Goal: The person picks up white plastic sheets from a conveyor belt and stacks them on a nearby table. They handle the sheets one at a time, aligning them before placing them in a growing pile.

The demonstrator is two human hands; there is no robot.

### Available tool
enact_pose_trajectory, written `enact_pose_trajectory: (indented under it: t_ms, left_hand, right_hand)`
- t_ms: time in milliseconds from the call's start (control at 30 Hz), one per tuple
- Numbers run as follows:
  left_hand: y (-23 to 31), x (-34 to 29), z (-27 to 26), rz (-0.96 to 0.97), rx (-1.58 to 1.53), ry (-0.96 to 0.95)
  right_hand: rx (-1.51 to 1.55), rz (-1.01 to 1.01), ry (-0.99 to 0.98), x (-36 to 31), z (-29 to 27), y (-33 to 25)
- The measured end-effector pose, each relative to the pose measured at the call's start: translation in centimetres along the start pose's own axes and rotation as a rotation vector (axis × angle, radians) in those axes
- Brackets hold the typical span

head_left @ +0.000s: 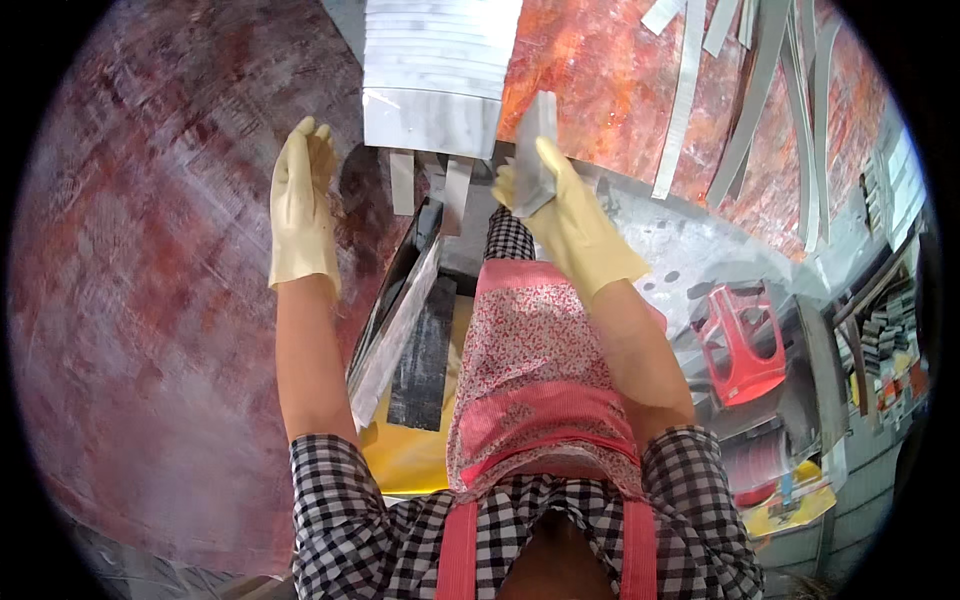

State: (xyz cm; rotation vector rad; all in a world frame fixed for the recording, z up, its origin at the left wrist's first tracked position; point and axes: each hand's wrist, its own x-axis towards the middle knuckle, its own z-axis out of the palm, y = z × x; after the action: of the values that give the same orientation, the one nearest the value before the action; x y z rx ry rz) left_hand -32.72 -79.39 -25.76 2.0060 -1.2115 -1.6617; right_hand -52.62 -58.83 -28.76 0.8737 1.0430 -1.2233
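My left hand [303,210], in a cream rubber glove, is raised over the reddish surface, left of a stack of white, grey-veined slabs [432,118]. Its fingers point upward and hold nothing. In a matching glove, my right hand [580,225] grips a flat grey strip [540,140] between thumb and fingers. The strip stands tilted just right of the stack's near end and is slightly blurred; its exact kind I cannot make out. Two pale strips [402,182] stick out from under the stack toward me.
A red-stained surface [170,300] fills the left. Long grey strips [683,100] lie across an orange-red surface [600,80] at the far right. Dark and pale slabs [422,360] lean beside my lap, above something yellow [410,455]. A pink plastic stool [740,375] stands at right.
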Motion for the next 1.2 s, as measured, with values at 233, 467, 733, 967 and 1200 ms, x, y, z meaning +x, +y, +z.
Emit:
enact_pose_trajectory:
  t_ms: [233,467,733,967,1200]
  left_hand:
    - [1.7,2.6,6.8,-0.137,0.309,-0.304]
    - [-1.2,4.2,7.1,-0.096,0.135,-0.289]
    - [-3.8,8.1,6.7,0.214,0.549,-0.141]
    - [-3.0,-0.5,4.4,0.14,0.198,0.101]
    - [-7.1,-6.8,3.9,-0.459,-0.623,-0.081]
  right_hand:
    - [-0.312,-0.08,-0.027,0.3,3.6,-0.4]
    - [-0.327,-0.078,-0.046,0.5,3.3,-0.7]
    - [-0.293,-0.007,-0.097,0.7,2.5,-1.7]
    - [-0.153,-0.225,-0.25,0.8,-6.5,-4.4]
    - [0.039,-0.246,-0.061,-0.9,-16.2,-3.7]
